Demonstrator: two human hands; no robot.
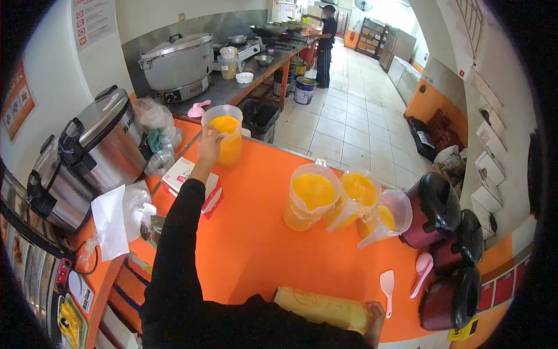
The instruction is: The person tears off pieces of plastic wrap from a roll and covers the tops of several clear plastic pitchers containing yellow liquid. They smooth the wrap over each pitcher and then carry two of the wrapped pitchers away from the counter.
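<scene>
My left hand (211,143) grips the near rim of a translucent plastic pitcher (231,150) holding orange-yellow liquid. Low in the view, my right hand (375,317) holds the right end of a roll of cling film (324,306), which bears handwriting; my sleeve hides part of it. To the right stand three more pitchers of similar liquid: a large one (301,218), a middle one (358,189) and a tilted-looking one (399,211). Clear film clings around them. A pale spatula (387,285) and a pink ladle (422,272) lie right of the roll.
Three maroon containers with black lids (449,301) line the orange table's (257,257) right edge. At left are a white-and-red box (181,174), plastic bags (152,115) and steel rice cookers (111,144). A bin (261,115) stands beyond. Another person (324,48) works at the far counter.
</scene>
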